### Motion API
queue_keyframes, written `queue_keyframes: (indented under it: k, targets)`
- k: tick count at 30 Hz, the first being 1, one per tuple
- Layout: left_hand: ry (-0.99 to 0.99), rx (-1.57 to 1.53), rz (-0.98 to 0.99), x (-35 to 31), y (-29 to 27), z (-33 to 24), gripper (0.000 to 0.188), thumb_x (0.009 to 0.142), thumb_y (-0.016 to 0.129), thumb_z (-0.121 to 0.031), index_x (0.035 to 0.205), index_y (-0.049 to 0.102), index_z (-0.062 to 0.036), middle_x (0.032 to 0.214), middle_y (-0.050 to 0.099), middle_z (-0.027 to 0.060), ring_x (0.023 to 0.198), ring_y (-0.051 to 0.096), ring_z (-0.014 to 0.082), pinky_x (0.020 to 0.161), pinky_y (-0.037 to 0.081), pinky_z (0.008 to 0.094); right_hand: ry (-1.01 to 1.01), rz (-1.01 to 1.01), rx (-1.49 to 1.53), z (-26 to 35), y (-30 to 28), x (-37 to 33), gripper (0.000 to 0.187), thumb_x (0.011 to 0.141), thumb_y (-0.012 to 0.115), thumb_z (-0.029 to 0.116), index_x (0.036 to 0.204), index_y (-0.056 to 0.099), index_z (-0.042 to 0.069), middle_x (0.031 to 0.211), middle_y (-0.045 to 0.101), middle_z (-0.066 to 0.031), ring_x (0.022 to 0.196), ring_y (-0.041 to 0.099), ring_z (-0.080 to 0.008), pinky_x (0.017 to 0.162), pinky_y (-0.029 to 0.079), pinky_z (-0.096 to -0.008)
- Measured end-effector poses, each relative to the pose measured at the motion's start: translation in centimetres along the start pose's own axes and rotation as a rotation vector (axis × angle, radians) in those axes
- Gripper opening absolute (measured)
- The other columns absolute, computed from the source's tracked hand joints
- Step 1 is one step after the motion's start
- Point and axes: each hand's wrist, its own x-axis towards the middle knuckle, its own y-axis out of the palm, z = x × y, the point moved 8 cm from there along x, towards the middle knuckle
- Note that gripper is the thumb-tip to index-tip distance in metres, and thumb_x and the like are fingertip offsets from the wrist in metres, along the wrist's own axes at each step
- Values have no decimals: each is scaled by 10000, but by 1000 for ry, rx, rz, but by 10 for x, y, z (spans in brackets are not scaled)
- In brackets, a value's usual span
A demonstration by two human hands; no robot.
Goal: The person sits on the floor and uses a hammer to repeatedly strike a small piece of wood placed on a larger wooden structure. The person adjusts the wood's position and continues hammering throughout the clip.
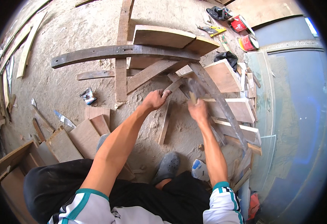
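Observation:
My left hand (156, 99) is closed round the near end of a short wooden strip (175, 85), which slants up toward the joint of a wooden frame (159, 51). In my right hand (199, 109) is a hammer (193, 98), gripped by its pale handle; its grey head is smeared by motion beside the strip. The frame has a long dark curved beam, a diagonal brace (150, 74) and a slanting leg (220, 100) to the right of my right hand. Whether the hammer touches the wood I cannot tell.
Plywood boards (227, 110) lean along the right, near a blue-grey panel (298, 100). Red cans (248, 42), a yellow-black handsaw (213, 30) and black bags (219, 13) lie at the back right. Another handsaw (64, 118) and wood scraps (79, 138) lie on the left. A loose stick (165, 125) is below my hands.

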Motion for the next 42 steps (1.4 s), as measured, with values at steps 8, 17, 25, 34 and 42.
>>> queue_keyframes:
  k: [8, 17, 25, 34, 42]
  targets:
    - [-37, -10, -25, -10, -6, 14, 662, 945, 404, -573, 892, 605, 56, 906, 610, 347, 971, 576, 498, 830, 453, 502, -313, -194, 152, 87, -65, -21, 93, 846, 635, 120, 867, 650, 30, 793, 667, -146, 712, 648, -329, 621, 501, -393]
    - [17, -17, -108, 4, -5, 19, 667, 946, 398, -574, 917, 617, 56, 906, 609, 353, 973, 580, 497, 833, 456, 509, 288, 303, 95, 34, 7, -12, 338, 790, 602, 283, 858, 634, -46, 806, 650, -258, 737, 638, -416, 686, 501, -449]
    - [-33, -20, -54, -5, -3, 13, 681, 948, 399, -580, 879, 598, 67, 860, 608, 347, 933, 594, 493, 808, 459, 494, -294, -333, 95, 76, -71, -17, 155, 816, 659, 163, 912, 675, 42, 879, 689, -124, 753, 660, -342, 636, 522, -410]
    - [-22, -19, -92, -1, 0, 17, 673, 938, 414, -589, 880, 591, 58, 803, 606, 324, 883, 593, 493, 783, 451, 488, -154, -149, 145, 21, 11, -34, 233, 758, 706, 194, 943, 687, 53, 720, 639, -232, 714, 633, -438, 601, 515, -473]
    - [-142, -318, 74, -8, 11, 13, 568, 937, 491, -561, 1016, 577, -5, 667, 556, 65, 541, 565, 144, 497, 476, 327, 51, 110, 12, -29, 44, -82, 338, 791, 701, 388, 965, 681, 99, 796, 680, -185, 795, 663, -399, 687, 525, -466]
